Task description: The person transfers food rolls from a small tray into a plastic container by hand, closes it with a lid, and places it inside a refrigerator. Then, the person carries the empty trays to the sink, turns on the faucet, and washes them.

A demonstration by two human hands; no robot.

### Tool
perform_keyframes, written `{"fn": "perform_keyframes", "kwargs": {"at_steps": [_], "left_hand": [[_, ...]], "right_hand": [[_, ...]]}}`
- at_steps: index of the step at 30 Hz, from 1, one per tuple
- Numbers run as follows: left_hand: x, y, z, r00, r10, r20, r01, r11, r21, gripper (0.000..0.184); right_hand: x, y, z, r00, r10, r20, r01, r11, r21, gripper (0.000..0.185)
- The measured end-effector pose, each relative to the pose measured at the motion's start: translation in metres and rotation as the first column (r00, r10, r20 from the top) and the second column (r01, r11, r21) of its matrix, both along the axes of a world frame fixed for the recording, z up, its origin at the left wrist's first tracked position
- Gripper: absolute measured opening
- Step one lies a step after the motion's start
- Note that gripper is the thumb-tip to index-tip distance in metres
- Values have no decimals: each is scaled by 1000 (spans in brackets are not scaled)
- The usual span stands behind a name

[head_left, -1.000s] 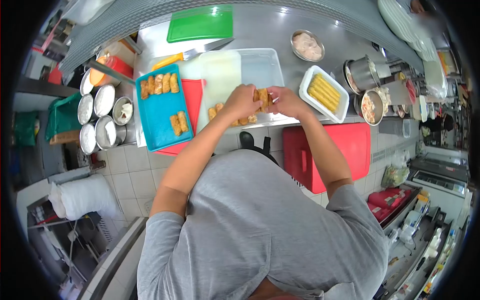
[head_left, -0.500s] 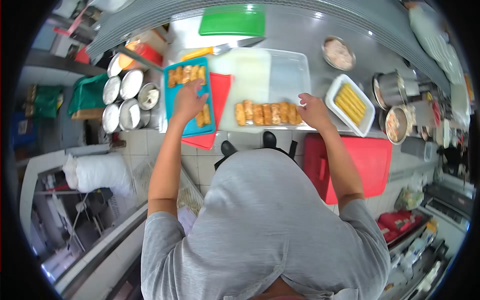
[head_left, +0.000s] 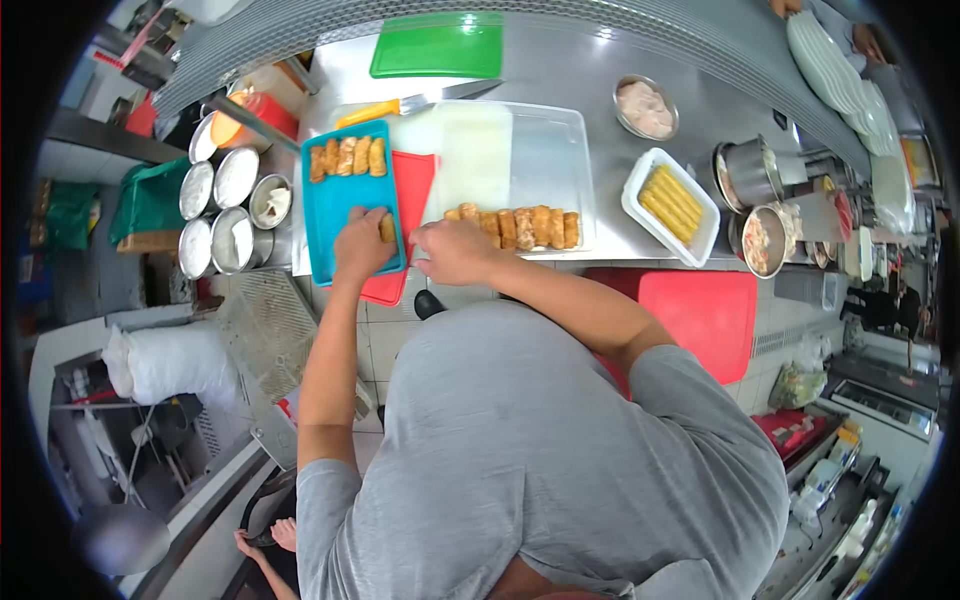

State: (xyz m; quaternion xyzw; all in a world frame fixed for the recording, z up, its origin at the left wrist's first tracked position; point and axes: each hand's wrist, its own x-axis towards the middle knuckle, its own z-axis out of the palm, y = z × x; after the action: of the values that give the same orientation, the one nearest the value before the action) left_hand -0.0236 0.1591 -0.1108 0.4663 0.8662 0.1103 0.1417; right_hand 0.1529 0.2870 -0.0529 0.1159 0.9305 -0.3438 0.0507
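My left hand [head_left: 363,243] is in the lower part of the teal tray [head_left: 345,205], its fingers curled at a browned roll [head_left: 387,229] by the tray's right side. A short row of similar rolls [head_left: 347,157] lies at the tray's far end. My right hand [head_left: 455,250] reaches leftward across the near edge of the clear plastic tray [head_left: 550,150]. Its fingertips are apart, with nothing visible between them, close to the teal tray. Behind this hand a longer row of browned rolls [head_left: 525,228] lies along the near side; the hand hides part of its left end.
A red board [head_left: 412,185] lies partly under the teal tray. A yellow-handled knife [head_left: 420,100] and green board [head_left: 437,48] are farther back. To the right are a white dish of yellow rolls [head_left: 670,205] and a metal bowl [head_left: 645,107]. Metal containers [head_left: 235,178] stand at left.
My right hand has swung left from the right end of the long row to its left end. My left hand has moved down the teal tray, uncovering the upper rolls.
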Motion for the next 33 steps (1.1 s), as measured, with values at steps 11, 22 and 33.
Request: {"fn": "perform_keyframes", "kwargs": {"at_steps": [11, 22, 33], "left_hand": [[-24, -5, -14, 966, -3, 259, -34, 990, 138, 54], [-59, -32, -9, 906, 143, 397, -236, 952, 196, 72], [-96, -64, 81, 863, 184, 471, -412, 796, 443, 65]], "right_hand": [[25, 19, -8, 957, -284, -55, 267, 940, -211, 35], [-54, -18, -11, 962, 63, -267, 7, 968, 253, 26], [-117, -48, -44, 997, 77, -11, -63, 888, 455, 9]]}}
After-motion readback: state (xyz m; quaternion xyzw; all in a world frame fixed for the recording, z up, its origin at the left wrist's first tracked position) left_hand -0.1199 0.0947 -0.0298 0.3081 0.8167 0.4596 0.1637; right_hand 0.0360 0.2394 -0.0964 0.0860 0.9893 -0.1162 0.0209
